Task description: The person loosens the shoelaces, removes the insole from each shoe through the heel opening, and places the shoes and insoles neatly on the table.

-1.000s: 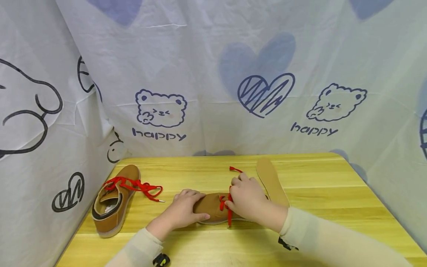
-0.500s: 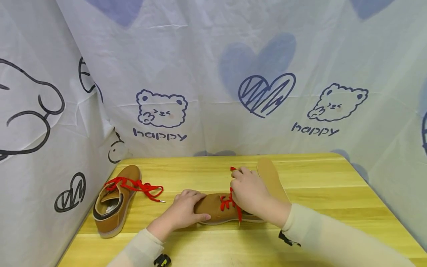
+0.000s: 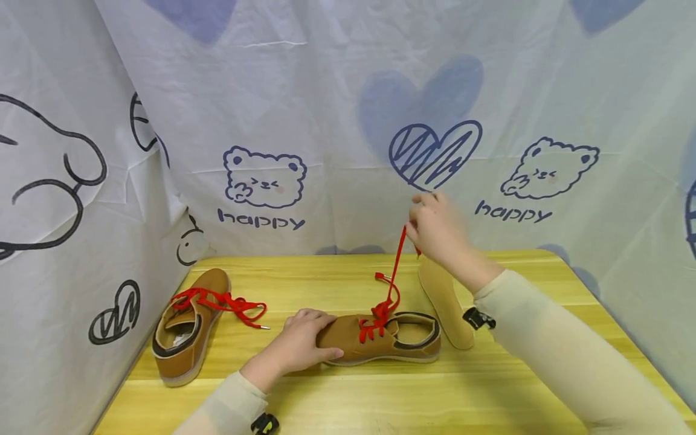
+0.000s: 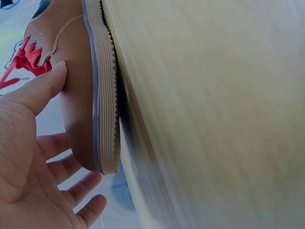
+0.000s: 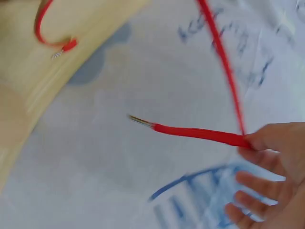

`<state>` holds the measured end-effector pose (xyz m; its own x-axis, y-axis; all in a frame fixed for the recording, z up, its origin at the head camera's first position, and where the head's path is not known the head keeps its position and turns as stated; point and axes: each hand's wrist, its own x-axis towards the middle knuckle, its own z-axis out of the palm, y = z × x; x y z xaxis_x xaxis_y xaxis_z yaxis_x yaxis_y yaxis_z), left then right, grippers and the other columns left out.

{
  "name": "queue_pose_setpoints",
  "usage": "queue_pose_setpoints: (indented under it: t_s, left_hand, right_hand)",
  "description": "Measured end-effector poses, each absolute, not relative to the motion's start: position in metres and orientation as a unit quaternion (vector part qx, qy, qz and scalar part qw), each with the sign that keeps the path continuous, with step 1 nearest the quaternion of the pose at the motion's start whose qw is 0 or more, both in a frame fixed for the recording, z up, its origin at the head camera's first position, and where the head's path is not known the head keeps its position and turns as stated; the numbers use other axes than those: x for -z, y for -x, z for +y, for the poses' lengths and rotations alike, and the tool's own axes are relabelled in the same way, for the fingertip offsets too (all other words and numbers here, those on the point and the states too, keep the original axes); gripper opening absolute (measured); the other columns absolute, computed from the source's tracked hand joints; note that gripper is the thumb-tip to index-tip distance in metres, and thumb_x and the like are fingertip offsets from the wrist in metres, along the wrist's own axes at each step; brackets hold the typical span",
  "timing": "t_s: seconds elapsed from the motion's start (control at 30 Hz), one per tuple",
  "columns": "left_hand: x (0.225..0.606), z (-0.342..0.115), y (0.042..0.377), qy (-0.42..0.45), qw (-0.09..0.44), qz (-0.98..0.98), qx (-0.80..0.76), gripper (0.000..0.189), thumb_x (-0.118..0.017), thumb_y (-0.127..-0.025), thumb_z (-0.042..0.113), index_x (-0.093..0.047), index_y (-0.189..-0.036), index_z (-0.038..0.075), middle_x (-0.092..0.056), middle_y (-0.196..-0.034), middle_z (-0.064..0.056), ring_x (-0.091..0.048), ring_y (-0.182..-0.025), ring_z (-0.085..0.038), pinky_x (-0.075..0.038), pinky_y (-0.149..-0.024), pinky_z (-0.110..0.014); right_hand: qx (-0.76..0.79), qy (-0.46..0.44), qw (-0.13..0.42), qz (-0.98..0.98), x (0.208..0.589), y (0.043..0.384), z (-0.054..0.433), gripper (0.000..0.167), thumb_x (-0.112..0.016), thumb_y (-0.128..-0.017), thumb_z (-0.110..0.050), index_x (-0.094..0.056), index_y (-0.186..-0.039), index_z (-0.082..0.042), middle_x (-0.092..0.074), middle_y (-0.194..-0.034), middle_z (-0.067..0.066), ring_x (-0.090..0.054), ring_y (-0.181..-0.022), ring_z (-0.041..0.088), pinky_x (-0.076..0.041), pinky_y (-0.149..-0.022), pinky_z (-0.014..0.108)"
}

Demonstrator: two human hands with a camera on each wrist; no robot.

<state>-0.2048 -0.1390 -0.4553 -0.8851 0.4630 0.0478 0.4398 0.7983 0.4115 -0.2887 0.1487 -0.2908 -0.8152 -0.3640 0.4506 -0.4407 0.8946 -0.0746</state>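
Nearest, the left hand [image 3: 299, 344] stays as it was, thumb against the near side of the brown shoe [image 3: 375, 350] and fingers round its toe, gripping it sole-down on the wooden table [image 3: 315, 405]. Beyond, the right hand [image 3: 437, 232], half a second ago low over the laces, has risen well above the shoe, uncovering its opening; thumb and forefinger pinch a red lace [image 3: 397, 260], now stretched upward, the other fingers loosely bent. The insole [image 3: 443, 302] lies just beside the heel.
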Motion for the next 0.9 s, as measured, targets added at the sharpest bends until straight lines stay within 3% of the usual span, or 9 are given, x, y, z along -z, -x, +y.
queue_pose_setpoints:
  t_s: [0.23,0.47,0.67,0.9]
  left_hand:
    - [0.456,-0.139,0.203,-0.235,0.034,0.947,-0.217,0.075,-0.076,-0.085,0.052,-0.057,-0.141,0.006,-0.057,-0.138,-0.015,-0.045,-0.130,-0.038,-0.034,-0.103,-0.059]
    - [0.456,-0.138,0.205,-0.233,0.031,0.948,-0.212,0.075,-0.075,-0.085,0.053,-0.057,-0.142,0.007,-0.056,-0.138,-0.014,-0.045,-0.130,-0.038,-0.034,-0.104,-0.058]
    - [0.456,-0.138,0.206,-0.227,0.040,0.951,-0.207,0.076,-0.072,-0.086,0.057,-0.055,-0.143,0.009,-0.056,-0.140,-0.013,-0.044,-0.132,-0.037,-0.034,-0.105,-0.059]
    - [0.458,-0.138,0.205,-0.231,0.035,0.950,-0.207,0.076,-0.072,-0.086,0.056,-0.056,-0.143,0.008,-0.056,-0.140,-0.014,-0.044,-0.132,-0.037,-0.034,-0.104,-0.059]
  right_hand:
    - [-0.073,-0.161,0.143,-0.974,0.312,0.308,0.156,0.037,-0.056,-0.103,-0.035,-0.070,-0.111,-0.002,-0.053,-0.140,0.024,-0.045,-0.127,0.045,-0.035,-0.109,0.056]
    - [-0.057,-0.213,0.114,-0.969,0.344,0.279,0.142,0.028,-0.063,-0.098,-0.034,-0.072,-0.083,-0.012,-0.057,-0.138,0.021,-0.048,-0.126,0.043,-0.040,-0.106,0.055]
    - [-0.039,-0.230,0.057,-0.971,0.357,0.247,0.129,0.037,-0.063,-0.097,-0.043,-0.072,-0.068,-0.021,-0.064,-0.130,0.011,-0.054,-0.122,0.037,-0.049,-0.098,0.050]
    - [-0.068,-0.209,0.022,-0.975,0.376,0.228,0.114,0.050,-0.062,-0.097,-0.047,-0.060,-0.055,-0.020,-0.066,-0.124,0.008,-0.055,-0.117,0.032,-0.050,-0.095,0.045]
